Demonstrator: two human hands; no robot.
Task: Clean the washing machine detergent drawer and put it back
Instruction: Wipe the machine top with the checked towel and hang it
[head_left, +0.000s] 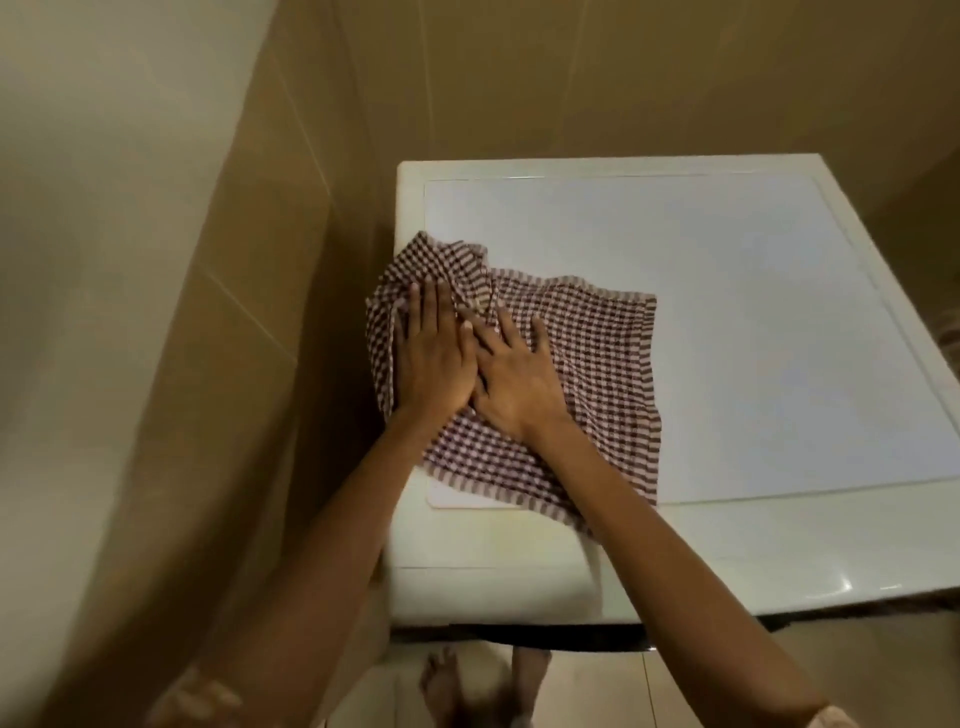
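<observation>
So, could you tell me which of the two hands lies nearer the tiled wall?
The left hand, flat on the cloth at its bunched edge beside the wall; the right hand lies beside it, further across the cloth.

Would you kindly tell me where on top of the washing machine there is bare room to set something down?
The right half of the washing machine top is bare, from the checked cloth to the right edge; so is the strip behind the cloth. The front left is crowded: the left hand and right hand press flat on the cloth.
</observation>
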